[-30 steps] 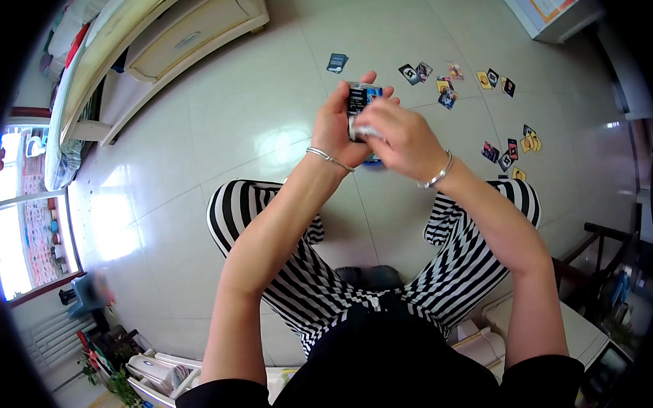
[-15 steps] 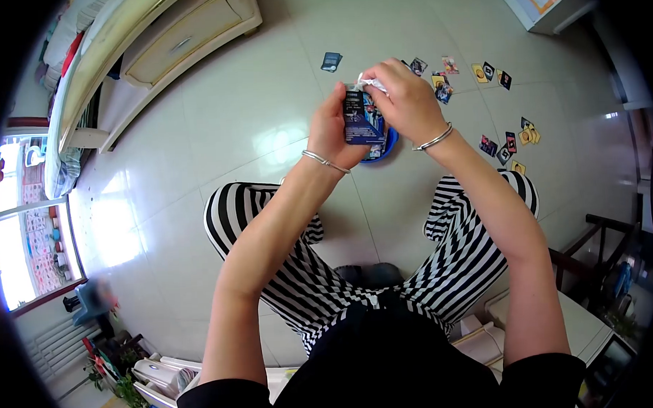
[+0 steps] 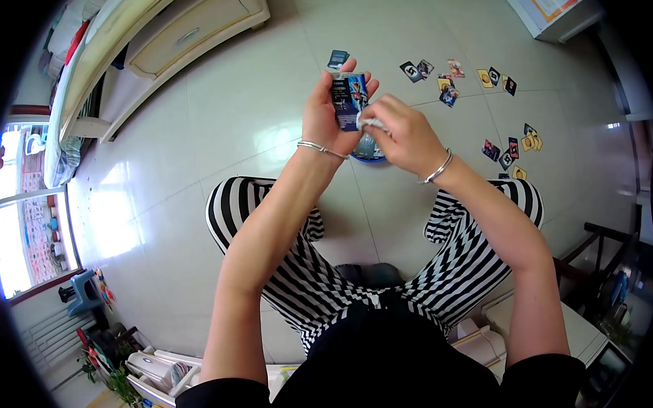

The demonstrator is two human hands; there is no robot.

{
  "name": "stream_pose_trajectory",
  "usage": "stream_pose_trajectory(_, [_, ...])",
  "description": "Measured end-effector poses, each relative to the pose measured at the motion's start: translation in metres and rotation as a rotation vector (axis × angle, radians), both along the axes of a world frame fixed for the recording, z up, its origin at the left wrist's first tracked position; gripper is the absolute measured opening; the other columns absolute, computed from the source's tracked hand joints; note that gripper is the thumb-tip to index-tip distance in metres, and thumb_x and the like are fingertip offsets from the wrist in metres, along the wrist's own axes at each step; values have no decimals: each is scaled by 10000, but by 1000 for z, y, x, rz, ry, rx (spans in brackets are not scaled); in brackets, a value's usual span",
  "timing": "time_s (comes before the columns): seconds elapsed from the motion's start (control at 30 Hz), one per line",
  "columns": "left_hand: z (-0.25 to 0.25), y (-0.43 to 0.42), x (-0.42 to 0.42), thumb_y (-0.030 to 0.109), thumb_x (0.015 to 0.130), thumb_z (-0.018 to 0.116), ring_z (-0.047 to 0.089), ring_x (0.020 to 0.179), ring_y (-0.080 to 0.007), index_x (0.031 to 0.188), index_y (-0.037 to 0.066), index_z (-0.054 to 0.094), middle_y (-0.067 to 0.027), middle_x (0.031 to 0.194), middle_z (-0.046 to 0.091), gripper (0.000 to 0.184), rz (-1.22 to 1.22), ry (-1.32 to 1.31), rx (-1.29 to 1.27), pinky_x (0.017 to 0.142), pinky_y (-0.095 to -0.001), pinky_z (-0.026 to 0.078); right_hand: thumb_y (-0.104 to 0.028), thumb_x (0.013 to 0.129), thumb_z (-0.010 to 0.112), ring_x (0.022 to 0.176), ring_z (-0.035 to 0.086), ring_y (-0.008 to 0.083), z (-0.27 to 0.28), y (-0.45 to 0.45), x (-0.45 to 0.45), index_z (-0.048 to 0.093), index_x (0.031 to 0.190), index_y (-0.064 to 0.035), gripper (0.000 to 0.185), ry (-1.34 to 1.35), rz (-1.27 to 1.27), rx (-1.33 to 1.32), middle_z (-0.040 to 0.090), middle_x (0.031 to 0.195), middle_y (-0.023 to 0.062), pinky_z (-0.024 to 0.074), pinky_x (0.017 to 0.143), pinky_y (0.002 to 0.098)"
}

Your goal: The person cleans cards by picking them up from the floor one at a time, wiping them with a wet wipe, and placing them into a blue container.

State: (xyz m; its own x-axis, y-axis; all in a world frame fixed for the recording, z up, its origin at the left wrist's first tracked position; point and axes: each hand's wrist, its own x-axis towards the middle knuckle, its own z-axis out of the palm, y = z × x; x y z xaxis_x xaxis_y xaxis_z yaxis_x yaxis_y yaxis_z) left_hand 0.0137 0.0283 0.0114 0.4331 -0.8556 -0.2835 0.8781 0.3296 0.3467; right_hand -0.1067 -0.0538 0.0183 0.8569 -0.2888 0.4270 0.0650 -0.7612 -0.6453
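A dark blue card with a printed figure lies face up in my left hand, whose thumb is on its left edge and whose fingertips show behind its top and right side. My right hand pinches a crumpled white wipe at the card's lower right edge. Below the two hands a round blue container with cards in it stands on the floor, partly hidden by them.
Small cards lie in groups on the tiled floor to the right. A small dark stack lies beyond my left hand. A drawer cabinet is at the upper left, and a white cabinet at the upper right.
My left hand has shifted left with the card. From the card's top edge, my right hand has moved down with the wipe to its lower right. More of the far right cards shows.
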Motion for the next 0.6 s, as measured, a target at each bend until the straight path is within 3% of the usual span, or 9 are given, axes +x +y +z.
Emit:
stream_pose_trajectory(0.1, [-2, 2, -7, 366, 939, 301, 486, 1084, -306, 1236, 52, 423, -170, 1137, 512, 449, -87, -32, 27, 933, -422, 390, -43, 740, 603, 696, 560, 273, -1, 5, 2, 539, 871, -52, 146, 18, 57, 66, 537, 809, 91, 439, 589, 335])
stream_pose_trajectory(0.17, [-7, 3, -15, 359, 944, 293, 510, 1055, -291, 1198, 58, 450, -153, 1113, 532, 424, -146, -8, 20, 921, -413, 402, -36, 746, 593, 691, 557, 273, 0, -4, 13, 538, 877, -52, 142, -115, -8, -32, 538, 817, 92, 440, 586, 337])
stream_pose_trajectory(0.3, [-9, 3, -15, 332, 956, 257, 554, 993, -253, 1105, 73, 493, -110, 1074, 566, 381, -258, 80, -80, 891, -412, 429, -26, 749, 578, 693, 564, 276, 0, -22, 24, 540, 887, -61, 147, -80, -131, -163, 535, 828, 92, 456, 578, 341])
stream_pose_trajectory(0.43, [-2, 2, -10, 368, 945, 272, 553, 992, -259, 1156, 69, 480, -126, 1063, 566, 421, -153, 38, 51, 882, -403, 435, -38, 736, 589, 695, 560, 286, -2, -3, 8, 543, 889, -64, 162, -23, 58, -213, 522, 810, 91, 456, 580, 354])
stream_pose_trajectory(0.5, [-4, 1, -8, 378, 940, 282, 556, 980, -259, 1170, 65, 477, -128, 1055, 567, 434, -90, -18, 128, 878, -397, 438, -60, 757, 588, 682, 566, 258, -7, 3, -1, 548, 891, -58, 139, 28, 163, -144, 548, 815, 90, 452, 598, 331])
stream_pose_trajectory(0.57, [-3, 1, -4, 378, 929, 319, 560, 932, -251, 1183, 57, 475, -124, 1034, 568, 438, 5, -182, 272, 861, -374, 442, -96, 798, 576, 656, 550, 180, -13, 5, -5, 557, 886, -48, 102, 129, 135, 266, 571, 774, 76, 435, 620, 285])
stream_pose_trajectory(0.6, [-6, 2, -2, 353, 919, 365, 556, 855, -234, 1172, 52, 487, -108, 1012, 570, 412, -12, -186, 250, 806, -350, 456, -159, 850, 554, 675, 512, 96, -4, 4, -5, 563, 874, -32, 129, 262, 82, 470, 588, 737, 36, 415, 637, 235])
